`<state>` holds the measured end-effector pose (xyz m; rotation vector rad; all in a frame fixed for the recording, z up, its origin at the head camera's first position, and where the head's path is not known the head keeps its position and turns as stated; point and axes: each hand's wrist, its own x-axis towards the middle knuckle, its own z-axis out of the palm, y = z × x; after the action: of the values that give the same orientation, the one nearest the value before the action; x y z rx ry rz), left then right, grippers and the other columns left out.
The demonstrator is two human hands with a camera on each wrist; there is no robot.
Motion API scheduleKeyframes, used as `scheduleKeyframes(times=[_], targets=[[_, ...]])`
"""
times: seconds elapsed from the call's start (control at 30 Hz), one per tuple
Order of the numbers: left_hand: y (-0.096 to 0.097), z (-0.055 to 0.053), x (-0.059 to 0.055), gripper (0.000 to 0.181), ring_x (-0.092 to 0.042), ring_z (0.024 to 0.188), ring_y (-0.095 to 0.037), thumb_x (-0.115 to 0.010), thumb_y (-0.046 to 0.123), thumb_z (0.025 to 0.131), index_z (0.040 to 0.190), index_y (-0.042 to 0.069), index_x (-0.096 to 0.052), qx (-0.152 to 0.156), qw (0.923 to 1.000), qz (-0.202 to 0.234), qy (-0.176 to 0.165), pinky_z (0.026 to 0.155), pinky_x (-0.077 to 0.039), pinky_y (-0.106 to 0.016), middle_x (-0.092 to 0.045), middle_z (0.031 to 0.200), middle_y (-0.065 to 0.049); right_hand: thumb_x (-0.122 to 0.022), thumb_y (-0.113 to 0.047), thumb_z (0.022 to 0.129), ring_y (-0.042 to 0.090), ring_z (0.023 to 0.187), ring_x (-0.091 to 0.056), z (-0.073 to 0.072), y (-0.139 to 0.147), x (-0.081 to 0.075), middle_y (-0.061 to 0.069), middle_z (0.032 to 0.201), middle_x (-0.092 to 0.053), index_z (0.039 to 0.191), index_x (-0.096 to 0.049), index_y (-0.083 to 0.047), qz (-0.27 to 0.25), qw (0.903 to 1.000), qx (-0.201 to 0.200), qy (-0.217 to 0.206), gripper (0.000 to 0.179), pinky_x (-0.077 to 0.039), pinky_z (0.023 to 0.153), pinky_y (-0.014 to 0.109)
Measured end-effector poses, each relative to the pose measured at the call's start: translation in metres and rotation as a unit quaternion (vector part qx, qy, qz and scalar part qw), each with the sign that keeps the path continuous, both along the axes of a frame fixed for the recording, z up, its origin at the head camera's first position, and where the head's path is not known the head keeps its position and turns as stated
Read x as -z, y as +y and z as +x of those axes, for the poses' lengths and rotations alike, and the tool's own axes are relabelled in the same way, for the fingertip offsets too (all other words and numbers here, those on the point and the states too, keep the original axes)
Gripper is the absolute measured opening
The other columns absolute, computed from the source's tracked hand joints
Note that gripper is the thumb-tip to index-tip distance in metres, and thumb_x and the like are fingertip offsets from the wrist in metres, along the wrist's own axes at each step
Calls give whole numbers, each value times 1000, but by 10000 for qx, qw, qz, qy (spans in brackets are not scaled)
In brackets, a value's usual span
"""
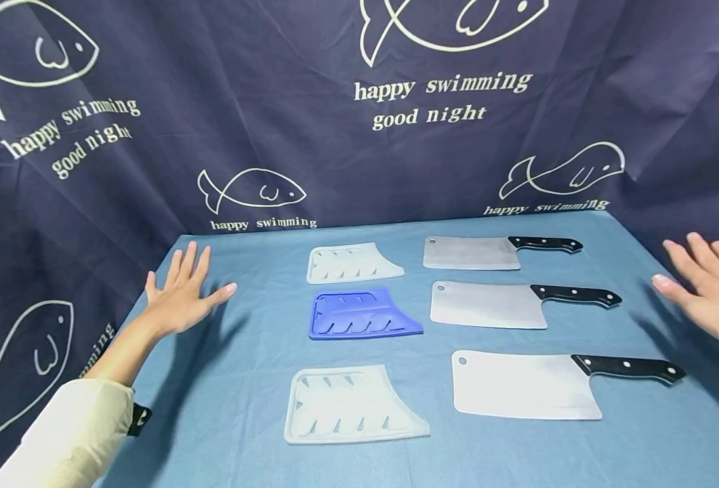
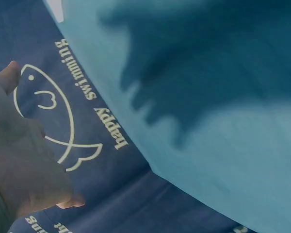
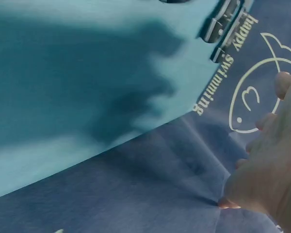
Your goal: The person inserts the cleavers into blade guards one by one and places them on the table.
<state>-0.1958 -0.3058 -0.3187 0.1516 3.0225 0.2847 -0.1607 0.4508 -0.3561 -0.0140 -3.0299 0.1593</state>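
Spread fingers mark my left hand (image 1: pixel 179 295), held above the left side of the table with nothing in it. Over the right edge, my right hand (image 1: pixel 709 288) is also spread and holds nothing. Three cleavers with black handles lie in a column on the right: a far cleaver (image 1: pixel 471 253), a middle cleaver (image 1: pixel 487 305) and a near cleaver (image 1: pixel 524 386). To their left lie three blade covers: a far whitish cover (image 1: pixel 353 263), a blue cover (image 1: pixel 362 315) and a near whitish cover (image 1: pixel 353 407). Each cover is apart from its neighbouring blade. My right hand is nearest the cleaver handles.
A blue cloth (image 1: pixel 243 407) covers the table. Dark blue fabric (image 1: pixel 335 156) with white fish and lettering hangs behind and at both sides. A black strap piece (image 1: pixel 139 419) shows by the left sleeve (image 1: pixel 72 430). Both wrist views show hand shadows on the cloth.
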Motion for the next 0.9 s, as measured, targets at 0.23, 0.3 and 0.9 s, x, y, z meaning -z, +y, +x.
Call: scheduleKeyframes(times=[0.23, 0.3, 0.9], targets=[[27, -24, -6, 97, 25, 142, -30, -35, 72, 90, 152, 17, 15, 67, 9999, 91, 63, 100, 14, -72, 29, 155, -4, -25, -53, 101, 45, 138, 22, -22, -11, -17, 28, 151, 19, 150, 8, -2, -180, 9998, 46, -63, 79, 19, 102, 66], [36, -33, -6, 99, 25, 142, -29, -35, 75, 88, 152, 19, 15, 95, 9998, 167, 58, 100, 14, -71, 29, 155, -3, -26, -55, 100, 44, 139, 22, -29, -15, -19, 27, 151, 20, 151, 7, -4, -222, 9997, 104, -91, 80, 20, 98, 71], [116, -93, 8, 107, 14, 145, -35, -64, 59, 83, 155, 18, 3, 871, 9926, 642, -544, 105, 1, -71, 16, 160, -7, -45, -55, 96, 55, 137, 6, -89, -54, -9, 29, 155, 7, 155, -6, -15, -738, 9947, -575, -436, 81, -6, 90, 77]])
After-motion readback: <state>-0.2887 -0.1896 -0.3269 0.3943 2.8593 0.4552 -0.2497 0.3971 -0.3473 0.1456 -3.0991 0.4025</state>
